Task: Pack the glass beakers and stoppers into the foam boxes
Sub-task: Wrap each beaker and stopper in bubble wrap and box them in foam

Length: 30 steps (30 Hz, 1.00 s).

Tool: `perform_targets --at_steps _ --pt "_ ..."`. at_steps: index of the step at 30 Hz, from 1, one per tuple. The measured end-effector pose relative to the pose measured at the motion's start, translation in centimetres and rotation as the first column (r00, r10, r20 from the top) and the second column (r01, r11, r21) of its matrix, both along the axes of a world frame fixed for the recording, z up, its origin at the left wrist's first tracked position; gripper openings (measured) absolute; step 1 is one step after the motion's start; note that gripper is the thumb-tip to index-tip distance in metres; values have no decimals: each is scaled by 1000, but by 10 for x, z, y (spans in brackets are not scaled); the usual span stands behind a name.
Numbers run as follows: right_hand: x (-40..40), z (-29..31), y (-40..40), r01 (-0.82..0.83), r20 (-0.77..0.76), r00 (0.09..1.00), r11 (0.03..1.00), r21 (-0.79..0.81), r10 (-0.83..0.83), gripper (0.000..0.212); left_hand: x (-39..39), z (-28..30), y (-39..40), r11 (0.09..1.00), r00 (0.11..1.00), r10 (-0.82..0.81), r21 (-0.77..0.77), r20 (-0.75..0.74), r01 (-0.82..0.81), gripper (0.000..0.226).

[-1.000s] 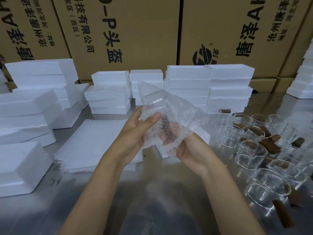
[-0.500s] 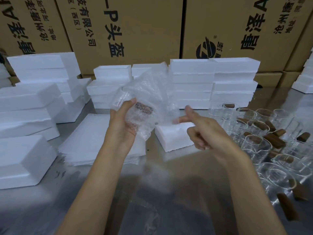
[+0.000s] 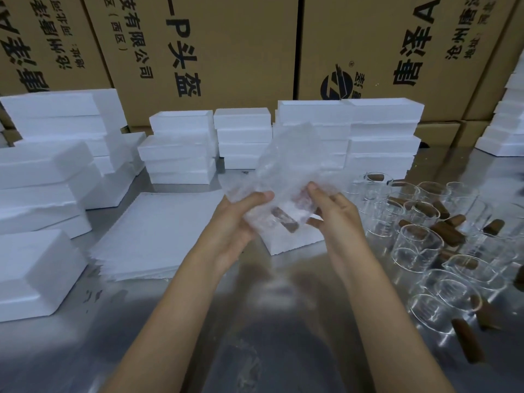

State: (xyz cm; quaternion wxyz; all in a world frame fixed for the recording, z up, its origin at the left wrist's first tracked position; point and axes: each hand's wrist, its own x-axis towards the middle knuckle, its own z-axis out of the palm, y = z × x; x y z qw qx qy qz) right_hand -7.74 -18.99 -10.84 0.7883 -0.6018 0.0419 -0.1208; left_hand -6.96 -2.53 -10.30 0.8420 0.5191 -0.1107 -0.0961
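Note:
My left hand (image 3: 238,219) and my right hand (image 3: 334,214) both hold a clear bubble-wrap bag (image 3: 286,168) above the steel table. A brown stopper (image 3: 285,221) shows through the bag's lower part, between my hands. Whether a glass beaker is also inside is too blurred to tell. Just behind the bag lies a small white foam box (image 3: 292,239). To the right stand several glass beakers (image 3: 419,245) with brown stoppers (image 3: 446,235) lying among them.
Stacks of white foam boxes (image 3: 348,137) line the back and the left side (image 3: 42,177). A pile of flat bubble-wrap sheets (image 3: 158,234) lies left of my hands. Large cardboard cartons (image 3: 198,52) form a wall behind. Reflective steel tabletop (image 3: 255,321) in front.
My right hand, which had let go and pointed away half a second ago, has come back onto the bag. The bag has shifted right, between both hands.

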Motion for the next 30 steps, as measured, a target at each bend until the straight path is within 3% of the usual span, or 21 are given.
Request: perform_targets --at_steps 3,6,11,13,16,19,21,23,25,28,30 --pt "-2 -1 -3 69 0 998 996 60 -69 16 -1 -6 -9 969 999 23 246 -40 -12 81" --pt "-3 -2 -7 162 -3 987 987 25 -162 19 -1 -13 -14 890 998 18 454 59 -43 76" --pt "3 -7 -14 226 72 973 963 -144 -218 31 -3 -21 -18 589 957 -66 785 281 -190 74" --pt "6 -10 -14 206 53 979 954 -219 -199 31 -5 -23 -19 526 928 -109 813 356 -250 67" --pt "6 -15 -13 174 -10 983 943 -283 -185 28 -3 -25 -18 532 923 -107 805 370 -261 49" --pt "6 -16 -12 164 -73 980 956 -244 -187 28 0 -25 -15 570 930 -31 771 366 -285 36" --pt "6 -14 -10 145 -115 980 978 -149 -163 27 4 -26 -14 538 921 52 766 386 -351 14" --pt "6 -12 -8 128 -150 979 989 -69 -137 29 6 -28 -15 480 888 101 759 449 -439 23" --pt "6 -13 -6 93 -165 980 992 -87 -107 26 7 -30 -17 480 864 120 734 488 -481 31" --pt "7 -15 -3 80 -101 989 967 -243 -107 7 5 -33 -20 551 871 136 695 472 -462 45" --pt "8 -15 -3 145 23 989 913 -380 -148 20 5 -34 -22 526 864 121 707 488 -473 48"
